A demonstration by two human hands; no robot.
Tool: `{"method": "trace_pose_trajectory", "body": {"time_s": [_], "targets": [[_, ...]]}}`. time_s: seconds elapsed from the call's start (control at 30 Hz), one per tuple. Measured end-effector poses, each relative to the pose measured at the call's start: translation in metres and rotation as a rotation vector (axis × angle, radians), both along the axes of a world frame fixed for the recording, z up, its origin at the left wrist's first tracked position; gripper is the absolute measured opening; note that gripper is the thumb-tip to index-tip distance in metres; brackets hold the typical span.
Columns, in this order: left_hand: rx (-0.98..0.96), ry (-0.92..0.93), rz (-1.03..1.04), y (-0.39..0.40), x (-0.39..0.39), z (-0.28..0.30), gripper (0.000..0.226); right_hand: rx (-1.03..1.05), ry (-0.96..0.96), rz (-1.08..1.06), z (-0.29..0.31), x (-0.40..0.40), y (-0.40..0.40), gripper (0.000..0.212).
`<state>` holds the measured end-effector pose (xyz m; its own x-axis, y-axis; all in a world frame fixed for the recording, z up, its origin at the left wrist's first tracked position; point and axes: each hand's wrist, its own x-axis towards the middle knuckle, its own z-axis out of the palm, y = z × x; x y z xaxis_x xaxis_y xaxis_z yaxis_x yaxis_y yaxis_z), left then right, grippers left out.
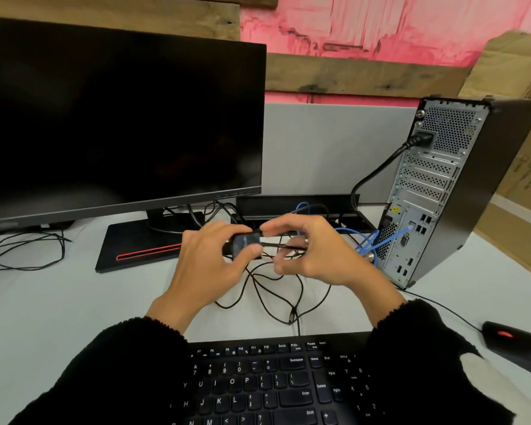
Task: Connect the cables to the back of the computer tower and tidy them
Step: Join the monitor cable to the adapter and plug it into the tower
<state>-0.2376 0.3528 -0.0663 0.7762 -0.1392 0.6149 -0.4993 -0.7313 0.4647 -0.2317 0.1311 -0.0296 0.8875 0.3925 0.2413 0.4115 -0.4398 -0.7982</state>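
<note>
Head view: both hands (215, 256) pinch thin black cable (258, 289).

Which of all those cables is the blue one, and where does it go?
The blue cable is the only coloured one; it plugs low into the tower's back. The thick black power cord plugs in higher up.
</note>
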Motion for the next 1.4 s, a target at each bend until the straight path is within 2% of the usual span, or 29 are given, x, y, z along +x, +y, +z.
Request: {"method": "trace_pose_trajectory", "body": {"time_s": [0.1,0.17,0.27,0.4,0.53,0.6,0.7,0.83,0.97,1.07,1.13,1.2,1.3,1.37,1.4], "targets": [[-0.221,-0.044,-0.017,0.010,0.001,0.001,0.022,-0.217,0.010,-0.067,0.002,0.008,-0.020,0.022],[-0.368,-0.063,-0.042,0.011,0.000,0.004,0.014,-0.196,-0.050,-0.151,0.004,0.009,-0.031,0.007],[-0.429,-0.077,-0.041,0.016,0.002,0.006,0.009,-0.050,-0.115,-0.167,0.016,0.002,-0.042,0.009],[-0.451,0.026,-0.124,0.018,0.004,0.010,0.009,0.125,-0.047,-0.022,0.028,-0.007,-0.054,0.016],[-0.362,0.142,-0.198,0.018,0.005,0.020,0.009,0.438,0.073,-0.037,0.034,-0.006,-0.070,0.024],[-0.258,0.198,-0.247,0.012,0.005,0.029,0.022,0.487,0.053,-0.071,0.037,-0.007,-0.083,0.020],[-0.134,0.284,-0.335,-0.015,0.000,0.046,0.026,0.357,-0.061,-0.134,0.043,-0.013,-0.100,0.021],[-0.002,0.351,-0.447,-0.073,-0.001,0.068,0.035,0.226,-0.118,-0.161,0.048,-0.019,-0.104,0.031],[0.026,0.399,-0.451,-0.130,0.004,0.070,0.030,-0.033,-0.246,-0.269,0.040,-0.024,-0.105,0.036],[-0.033,0.420,-0.411,-0.151,0.008,0.054,0.020,-0.161,-0.231,-0.349,0.036,-0.029,-0.121,0.041],[-0.007,0.425,-0.380,-0.156,0.008,0.044,0.016,-0.192,-0.240,-0.378,0.039,-0.032,-0.134,0.043],[0.016,0.453,-0.380,-0.160,0.004,0.034,0.014,-0.086,-0.384,-0.463,0.048,-0.035,-0.143,0.029],[0.053,0.439,-0.371,-0.168,-0.004,0.024,0.013,0.004,-0.769,-0.707,0.065,-0.037,-0.151,0.007],[0.135,0.326,-0.295,-0.174,-0.007,0.020,0.016,-0.041,-0.946,-0.846,0.079,-0.033,-0.154,0.003],[0.207,0.245,-0.244,-0.177,-0.009,0.018,0.019,-0.064,-0.989,-0.874,0.086,-0.029,-0.156,0.010]]}}
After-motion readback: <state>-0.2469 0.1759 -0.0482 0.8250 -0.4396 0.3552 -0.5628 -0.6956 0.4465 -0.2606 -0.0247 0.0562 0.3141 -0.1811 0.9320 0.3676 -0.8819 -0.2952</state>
